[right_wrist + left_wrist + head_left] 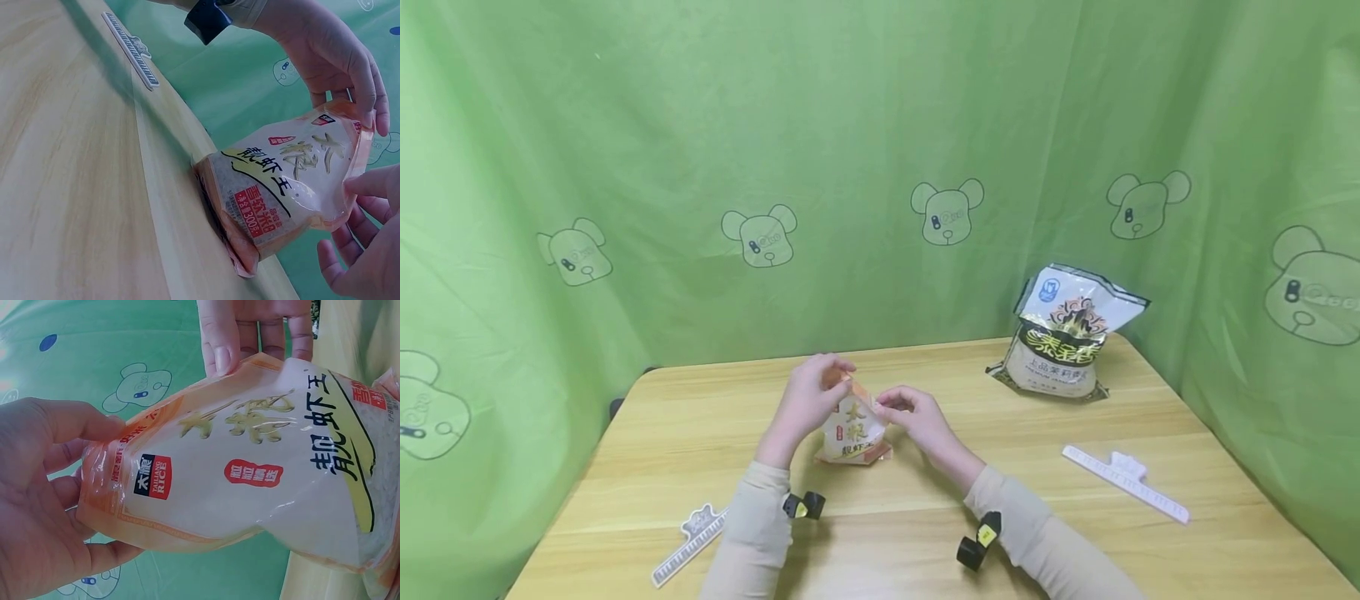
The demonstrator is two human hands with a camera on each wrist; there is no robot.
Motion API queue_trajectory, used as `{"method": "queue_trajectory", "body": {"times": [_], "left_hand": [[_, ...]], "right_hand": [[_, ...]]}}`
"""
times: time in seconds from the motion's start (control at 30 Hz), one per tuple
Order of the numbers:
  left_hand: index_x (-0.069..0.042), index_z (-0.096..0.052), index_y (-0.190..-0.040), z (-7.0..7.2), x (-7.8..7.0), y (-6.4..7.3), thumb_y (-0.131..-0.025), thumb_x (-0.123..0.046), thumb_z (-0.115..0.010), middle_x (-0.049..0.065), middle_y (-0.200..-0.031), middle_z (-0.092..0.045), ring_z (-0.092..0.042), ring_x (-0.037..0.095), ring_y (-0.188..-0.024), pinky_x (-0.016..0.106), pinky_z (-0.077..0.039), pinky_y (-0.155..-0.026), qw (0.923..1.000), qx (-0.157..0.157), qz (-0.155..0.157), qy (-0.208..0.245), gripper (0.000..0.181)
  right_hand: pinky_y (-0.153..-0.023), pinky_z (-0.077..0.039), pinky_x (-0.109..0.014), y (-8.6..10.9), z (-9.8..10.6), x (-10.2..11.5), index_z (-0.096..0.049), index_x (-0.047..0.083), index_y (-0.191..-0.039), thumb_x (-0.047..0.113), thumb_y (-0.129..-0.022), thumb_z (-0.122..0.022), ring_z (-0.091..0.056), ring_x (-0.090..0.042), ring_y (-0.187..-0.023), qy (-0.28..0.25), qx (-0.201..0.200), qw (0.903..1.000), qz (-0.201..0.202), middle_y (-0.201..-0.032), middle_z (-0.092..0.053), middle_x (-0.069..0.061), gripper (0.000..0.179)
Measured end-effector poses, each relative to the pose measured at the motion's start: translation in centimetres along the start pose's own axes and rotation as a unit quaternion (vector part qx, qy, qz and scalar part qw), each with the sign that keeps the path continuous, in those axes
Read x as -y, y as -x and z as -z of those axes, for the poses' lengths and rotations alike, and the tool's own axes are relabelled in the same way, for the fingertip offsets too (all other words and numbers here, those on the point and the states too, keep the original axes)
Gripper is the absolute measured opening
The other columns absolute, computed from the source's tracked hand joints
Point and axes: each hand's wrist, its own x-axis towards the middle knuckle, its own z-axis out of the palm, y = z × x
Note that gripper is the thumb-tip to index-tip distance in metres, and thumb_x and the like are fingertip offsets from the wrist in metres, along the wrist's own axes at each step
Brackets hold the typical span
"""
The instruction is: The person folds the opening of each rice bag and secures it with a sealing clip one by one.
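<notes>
A small orange and white rice bag [854,427] stands upright on the table between both hands. My left hand [811,398] pinches its top edge, thumb on the front and fingers behind, as the left wrist view also shows of the bag [206,481]. At the bag's other upper side, my right hand [917,417] pinches the edge between thumb and fingers. In the right wrist view, the right hand [369,231] has its thumb on the front of the bag [269,181], whose base rests on the table. The rice sits in the lower part.
A larger rice bag [1056,350] stands at the back right. One bar-shaped sealing clip [1126,482] lies on the right of the wooden table [910,533]; another clip [692,542] lies at the front left, partly behind the left sleeve. A green curtain [865,167] hangs behind.
</notes>
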Motion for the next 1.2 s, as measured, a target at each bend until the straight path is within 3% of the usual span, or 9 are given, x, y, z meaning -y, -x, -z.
{"method": "queue_trajectory", "body": {"times": [0.2, 0.43, 0.73, 1.0, 1.2], "left_hand": [[-0.019, -0.063, -0.097, 0.2, 0.2, 0.0, -0.082, -0.015, -0.063, -0.001, -0.097, -0.064, -0.06, 0.014, -0.09, 0.03, -0.051, -0.078, 1.0, 0.005, 0.006, 0.0, 0.016], [-0.018, -0.063, -0.092, 0.2, 0.3, -0.1, -0.081, -0.012, -0.064, -0.001, -0.098, -0.064, -0.062, 0.015, -0.092, 0.033, -0.051, -0.082, 0.9998, 0.009, 0.006, 0.019, 0.013], [-0.016, -0.061, -0.091, 0.5, 0.4, 0.0, -0.081, -0.013, -0.064, 0.0, -0.098, -0.063, -0.061, 0.017, -0.093, 0.037, -0.049, -0.086, 0.9985, 0.029, 0.015, 0.044, 0.012], [-0.019, -0.06, -0.091, 0.6, 0.4, -0.1, -0.08, -0.024, -0.066, -0.001, -0.097, -0.062, -0.06, 0.016, -0.093, 0.038, -0.049, -0.085, 0.9973, 0.037, 0.03, 0.055, 0.013], [-0.02, -0.061, -0.092, 0.6, 0.4, 0.0, -0.083, -0.02, -0.062, -0.002, -0.097, -0.064, -0.062, 0.016, -0.092, 0.036, -0.05, -0.083, 0.9961, 0.043, 0.036, 0.068, 0.009]], "right_hand": [[-0.085, -0.041, -0.031, -0.2, -0.4, 0.4, -0.063, 0.011, -0.097, 0.021, -0.076, -0.069, -0.055, -0.016, -0.089, 0.017, -0.002, 0.9998, 0.008, -0.094, -0.064, -0.004, 0.024], [-0.082, -0.044, -0.029, -0.8, -1.0, 1.0, -0.063, 0.011, -0.098, 0.024, -0.077, -0.068, -0.055, -0.017, -0.09, 0.02, 0.008, 0.9996, 0.021, -0.095, -0.063, -0.006, 0.026], [-0.082, -0.046, -0.03, -1.4, -2.0, 1.7, -0.064, 0.015, -0.097, 0.028, -0.076, -0.068, -0.056, -0.014, -0.091, 0.036, -0.008, 0.9985, 0.04, -0.095, -0.064, -0.001, 0.025], [-0.083, -0.045, -0.031, -1.6, -2.3, 2.2, -0.064, 0.017, -0.095, 0.03, -0.076, -0.068, -0.056, -0.015, -0.092, 0.042, -0.011, 0.9977, 0.051, -0.095, -0.064, 0.0, 0.023], [-0.083, -0.045, -0.03, -1.7, -2.2, 2.0, -0.064, 0.017, -0.094, 0.027, -0.076, -0.069, -0.057, -0.013, -0.09, 0.048, -0.013, 0.9975, 0.051, -0.094, -0.065, 0.002, 0.02]]}}
